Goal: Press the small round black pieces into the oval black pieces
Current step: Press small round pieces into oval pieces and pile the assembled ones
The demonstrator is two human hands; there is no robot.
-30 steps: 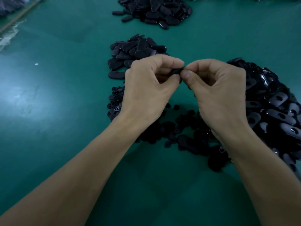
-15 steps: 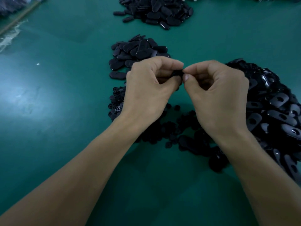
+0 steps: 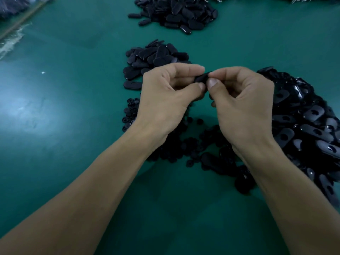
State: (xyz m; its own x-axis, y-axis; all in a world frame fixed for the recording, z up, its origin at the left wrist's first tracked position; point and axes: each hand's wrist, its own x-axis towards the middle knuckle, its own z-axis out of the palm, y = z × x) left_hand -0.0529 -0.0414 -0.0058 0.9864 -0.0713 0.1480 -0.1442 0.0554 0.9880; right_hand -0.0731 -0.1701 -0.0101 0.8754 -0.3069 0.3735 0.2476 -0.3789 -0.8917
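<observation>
A green worktop (image 3: 64, 126) carries heaps of black parts. Some small round pieces (image 3: 129, 109) lie beneath the left hand (image 3: 163, 103), which pinches one oval piece (image 3: 202, 78) between thumb and forefinger above the worktop's middle. The right hand (image 3: 244, 111) pinches that piece's other end, thumb tip on it; holed ovals (image 3: 312, 113) heap at the right edge. The pressing step seems in hand, though the round insert is hidden. Next, I judge, firm thumb pressure to seat it.
</observation>
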